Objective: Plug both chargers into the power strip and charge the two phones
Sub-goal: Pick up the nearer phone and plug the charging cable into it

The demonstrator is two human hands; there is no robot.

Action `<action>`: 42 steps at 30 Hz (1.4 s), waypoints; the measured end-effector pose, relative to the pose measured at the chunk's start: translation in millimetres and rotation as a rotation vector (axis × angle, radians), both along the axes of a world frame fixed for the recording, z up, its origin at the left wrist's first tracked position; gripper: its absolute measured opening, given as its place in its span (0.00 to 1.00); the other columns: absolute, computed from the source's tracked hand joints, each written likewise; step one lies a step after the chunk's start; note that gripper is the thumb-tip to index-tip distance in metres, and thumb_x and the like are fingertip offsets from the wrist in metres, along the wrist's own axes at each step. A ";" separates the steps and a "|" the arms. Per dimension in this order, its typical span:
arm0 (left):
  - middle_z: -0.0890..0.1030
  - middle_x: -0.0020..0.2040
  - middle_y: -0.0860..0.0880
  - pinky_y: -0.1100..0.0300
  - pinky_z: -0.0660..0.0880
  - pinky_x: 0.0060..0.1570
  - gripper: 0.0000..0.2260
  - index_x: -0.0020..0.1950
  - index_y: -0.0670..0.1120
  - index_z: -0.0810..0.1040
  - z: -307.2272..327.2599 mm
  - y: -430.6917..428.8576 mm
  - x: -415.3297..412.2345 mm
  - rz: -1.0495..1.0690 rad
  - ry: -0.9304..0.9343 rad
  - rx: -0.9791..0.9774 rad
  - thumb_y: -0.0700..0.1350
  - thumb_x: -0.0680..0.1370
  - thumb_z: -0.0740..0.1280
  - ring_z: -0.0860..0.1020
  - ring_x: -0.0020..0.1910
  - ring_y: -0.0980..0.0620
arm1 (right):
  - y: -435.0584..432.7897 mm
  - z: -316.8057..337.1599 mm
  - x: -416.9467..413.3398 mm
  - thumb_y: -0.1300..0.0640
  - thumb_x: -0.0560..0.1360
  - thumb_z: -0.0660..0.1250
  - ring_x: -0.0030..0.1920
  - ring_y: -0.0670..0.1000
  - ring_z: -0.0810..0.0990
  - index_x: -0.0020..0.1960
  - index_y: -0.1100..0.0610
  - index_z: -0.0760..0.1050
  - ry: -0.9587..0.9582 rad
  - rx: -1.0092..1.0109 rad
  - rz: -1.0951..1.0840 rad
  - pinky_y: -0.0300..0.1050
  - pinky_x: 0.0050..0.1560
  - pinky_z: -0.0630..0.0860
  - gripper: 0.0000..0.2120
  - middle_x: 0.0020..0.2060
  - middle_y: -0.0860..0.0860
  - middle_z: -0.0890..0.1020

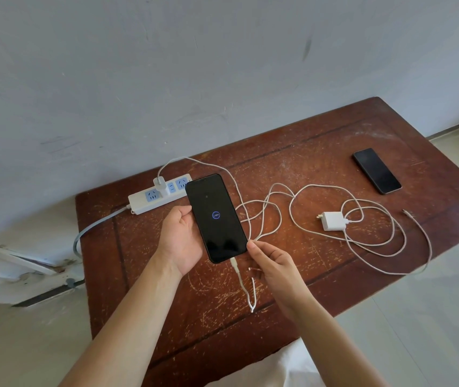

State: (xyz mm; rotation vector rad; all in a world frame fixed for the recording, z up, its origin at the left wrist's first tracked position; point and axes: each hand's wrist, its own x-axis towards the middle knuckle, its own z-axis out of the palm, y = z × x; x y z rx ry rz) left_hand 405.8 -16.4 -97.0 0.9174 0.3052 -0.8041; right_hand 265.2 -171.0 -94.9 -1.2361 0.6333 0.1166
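Phone (216, 217) cradled in my left hand (179, 241), right hand (271, 262) pinching its cable (246, 291); a tug could unseat the plug.

I see a dark reddish-brown wooden table (320, 152) whose varnish is worn, scratched pale and scuffed all over. The long white power strip (158, 195) looks like smooth matt plastic, as does the square white charger block (333, 221). Its pale cable (376, 241) seems braided, slightly rough. Both the black glass-fronted phone (217, 219) and the second black slab phone (377, 170) are glossy, reflecting light.
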 end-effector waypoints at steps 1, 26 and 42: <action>0.87 0.54 0.48 0.52 0.82 0.47 0.21 0.53 0.54 0.87 -3.3 1.1 0.6 0.002 0.004 0.021 0.54 0.83 0.53 0.85 0.55 0.50 | 0.1 -2.4 0.7 0.51 0.82 0.66 0.45 0.50 0.84 0.56 0.50 0.86 0.007 0.000 0.002 0.40 0.48 0.80 0.11 0.48 0.56 0.88; 0.83 0.56 0.45 0.50 0.78 0.42 0.10 0.65 0.48 0.74 -84.2 48.9 2.5 0.055 0.104 0.652 0.45 0.85 0.59 0.82 0.52 0.45 | 52.6 -112.3 35.7 0.62 0.81 0.62 0.45 0.46 0.84 0.65 0.53 0.77 0.364 -0.123 0.212 0.41 0.49 0.83 0.15 0.47 0.49 0.86; 0.77 0.49 0.57 0.53 0.72 0.56 0.20 0.72 0.49 0.71 -97.5 53.9 -11.3 -0.017 0.064 0.749 0.57 0.84 0.55 0.75 0.48 0.60 | 53.5 -120.7 43.0 0.64 0.81 0.58 0.23 0.39 0.73 0.73 0.52 0.73 0.340 -0.376 0.447 0.34 0.25 0.70 0.23 0.52 0.53 0.79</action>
